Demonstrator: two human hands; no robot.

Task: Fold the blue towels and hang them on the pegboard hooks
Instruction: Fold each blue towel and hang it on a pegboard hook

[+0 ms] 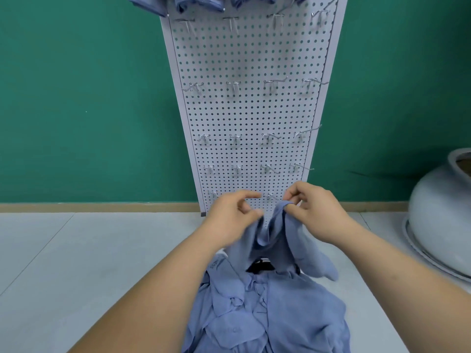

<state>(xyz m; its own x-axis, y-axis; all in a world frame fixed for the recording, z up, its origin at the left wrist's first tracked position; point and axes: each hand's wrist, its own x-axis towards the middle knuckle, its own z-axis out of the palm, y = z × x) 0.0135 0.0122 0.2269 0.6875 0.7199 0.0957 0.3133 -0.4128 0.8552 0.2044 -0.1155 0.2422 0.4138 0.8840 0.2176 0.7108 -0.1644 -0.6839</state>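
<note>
Green wall is filling the backdrop from 9 through 3 o'clock, and the pale grey floor is spreading below it, with a wide stretch of tile showing at 8 and 9 o'clock out to the frame edge. Dead centre, the white pegboard is rising from the floor line up to 12 o'clock, its foot meeting the wooden baseboard. Down at 6 o'clock the pile of blue towels is lying crumpled between the two forearms and running off the bottom edge. Over at 3 o'clock a pale round pot is crowding the right edge, well apart from the pile, with a strip of floor between them. Now the held towel: it is hanging just above the pile, in front of the pegboard's foot, sagging in the middle with one loose corner drooping toward 4 o'clock. The right hand is pinching its top edge between thumb and fingertips. The left hand is blurring, fingers curled at the cloth's other side; whether it is actually gripping, I cannot tell. At 12 o'clock, hung towels are peeking in along the top edge, and rows of bare metal hooks are jutting out below them.
</note>
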